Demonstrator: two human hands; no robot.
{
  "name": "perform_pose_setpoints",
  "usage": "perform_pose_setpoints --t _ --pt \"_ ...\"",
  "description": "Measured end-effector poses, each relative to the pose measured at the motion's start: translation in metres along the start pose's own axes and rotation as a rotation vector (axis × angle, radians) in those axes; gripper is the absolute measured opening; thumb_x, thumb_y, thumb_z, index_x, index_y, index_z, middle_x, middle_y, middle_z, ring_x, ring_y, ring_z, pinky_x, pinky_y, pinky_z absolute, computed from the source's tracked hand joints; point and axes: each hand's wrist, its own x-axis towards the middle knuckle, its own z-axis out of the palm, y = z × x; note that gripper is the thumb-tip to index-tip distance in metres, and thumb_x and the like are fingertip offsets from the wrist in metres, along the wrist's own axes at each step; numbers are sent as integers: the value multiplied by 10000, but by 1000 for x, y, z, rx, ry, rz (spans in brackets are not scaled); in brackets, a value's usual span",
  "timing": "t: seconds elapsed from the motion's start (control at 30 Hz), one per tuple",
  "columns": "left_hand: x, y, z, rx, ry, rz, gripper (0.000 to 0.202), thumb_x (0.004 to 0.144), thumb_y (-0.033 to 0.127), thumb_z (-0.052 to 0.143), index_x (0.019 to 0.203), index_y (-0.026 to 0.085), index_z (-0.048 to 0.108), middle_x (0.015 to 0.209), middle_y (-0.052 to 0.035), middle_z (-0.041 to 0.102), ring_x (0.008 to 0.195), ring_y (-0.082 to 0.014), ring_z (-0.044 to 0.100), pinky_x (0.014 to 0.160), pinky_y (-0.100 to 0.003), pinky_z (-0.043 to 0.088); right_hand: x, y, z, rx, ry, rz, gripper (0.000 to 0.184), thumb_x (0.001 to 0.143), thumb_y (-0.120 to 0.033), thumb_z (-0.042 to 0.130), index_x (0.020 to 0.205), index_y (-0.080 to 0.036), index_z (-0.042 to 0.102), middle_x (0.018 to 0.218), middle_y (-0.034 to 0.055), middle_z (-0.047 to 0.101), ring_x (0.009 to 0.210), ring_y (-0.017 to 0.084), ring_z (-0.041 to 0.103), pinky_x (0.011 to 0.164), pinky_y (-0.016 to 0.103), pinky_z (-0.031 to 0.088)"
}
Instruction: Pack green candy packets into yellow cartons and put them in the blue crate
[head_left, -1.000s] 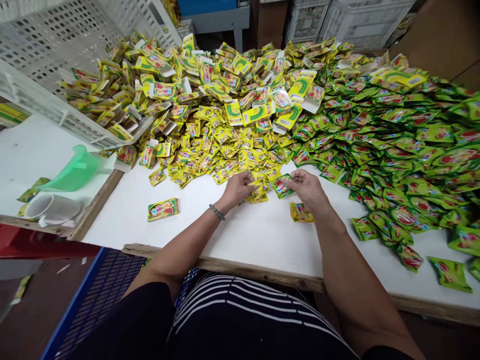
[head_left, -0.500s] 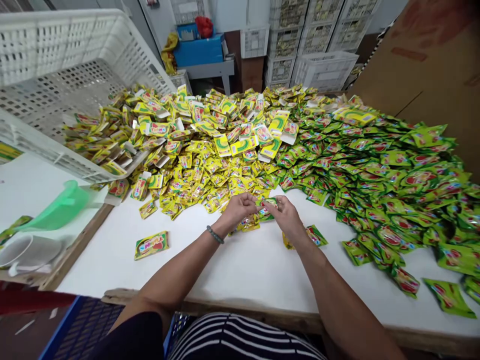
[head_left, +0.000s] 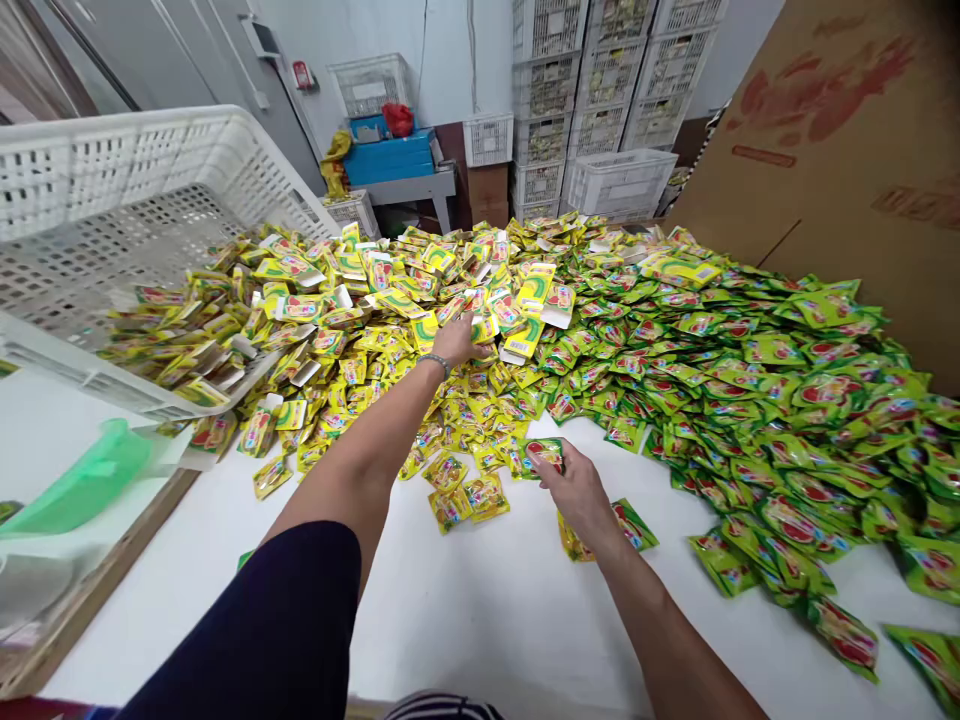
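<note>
My left hand (head_left: 454,341) is stretched out over the pile, its thumb and fingers apart around the end of a small yellow carton (head_left: 486,329). Some of its fingertips are hard to make out among the cartons. In my right hand (head_left: 581,487), a green sachet (head_left: 546,456) with a red fruit print is pinched between thumb and fingers, just above the white table (head_left: 480,590). A few yellow sachets (head_left: 486,496) lie flat to the left of that hand. Under my right wrist are another yellow sachet (head_left: 574,543) and a green sachet (head_left: 634,525).
A large heap of green sachets (head_left: 750,400) covers the right side, against a brown cardboard sheet (head_left: 832,150). Yellow cartons spill from a tilted white crate (head_left: 142,395) at left. A green scoop (head_left: 82,485) and a white mug (head_left: 37,590) sit at far left.
My left hand has left the sachet beside my right hand and reached forward to the cartons. My right hand still holds the green sachet. The view has tilted up.
</note>
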Motion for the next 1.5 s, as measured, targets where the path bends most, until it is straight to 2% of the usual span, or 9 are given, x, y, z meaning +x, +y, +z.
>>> perform_pose_setpoints --t 0.17,0.27,0.37,0.5,0.63,0.9,1.17,1.3,1.5 --pt "-24 -8 7 -186 39 30 535 753 390 706 1213 167 548 925 -86 692 822 -232 625 695 -296 429 -2 -3 0 -54 35 -42 370 772 -555 595 835 -191 608 728 30 654 631 167 531 618 309 482" --pt "-66 -8 10 -622 24 -4 340 782 356 654 1054 166 579 684 6 616 578 -125 525 569 -235 365 -2 -2 -1 -9 46 -80 377 763 -556 624 845 -188 622 714 22 653 622 160 526 606 296 468" --pt "-119 -6 19 -937 -46 -35 341 741 352 698 983 141 582 646 20 580 538 -92 482 546 -216 354 -1 0 -2 78 64 -108 374 737 -541 671 842 -184 627 711 18 649 625 157 536 599 293 471" --pt "-184 6 31 -961 -124 10 364 766 377 690 1022 130 614 676 10 583 559 -91 472 541 -214 352 3 0 -2 227 173 -204 379 734 -523 688 904 -190 626 818 37 682 715 174 587 646 306 503" --pt "-221 21 31 -888 -122 88 365 857 383 586 1115 128 629 657 14 576 527 -88 421 534 -220 339 3 -3 -3 100 129 -225 386 731 -515 682 933 -188 640 868 50 703 792 198 608 721 333 507" --pt "-242 27 28 -745 -66 102 376 872 364 572 1152 135 675 803 -44 706 557 -104 494 569 -235 377 -8 -14 -16 -214 -188 -215 287 756 -482 636 766 -195 654 776 28 672 741 189 578 667 297 449" --pt "-248 31 43 -1049 -169 -9 556 718 425 771 1187 151 651 964 -72 734 861 -208 667 785 -305 505 -5 0 3 0 49 -228 406 639 -543 747 812 -192 637 736 15 652 684 171 561 645 297 453" --pt "-254 29 48 -1311 -197 -162 618 663 435 812 1178 156 616 929 -61 742 828 -195 689 802 -320 524 -8 3 11 -26 34 -287 402 701 -585 696 788 -193 676 778 28 646 701 175 558 643 310 454" --pt "-254 27 51 -1506 -167 -301 569 582 397 866 1036 137 640 751 -3 716 638 -121 650 664 -245 510 -18 5 21 -259 -3 -436 376 853 -545 554 751 -232 734 1038 104 623 1077 267 505 1019 481 393"
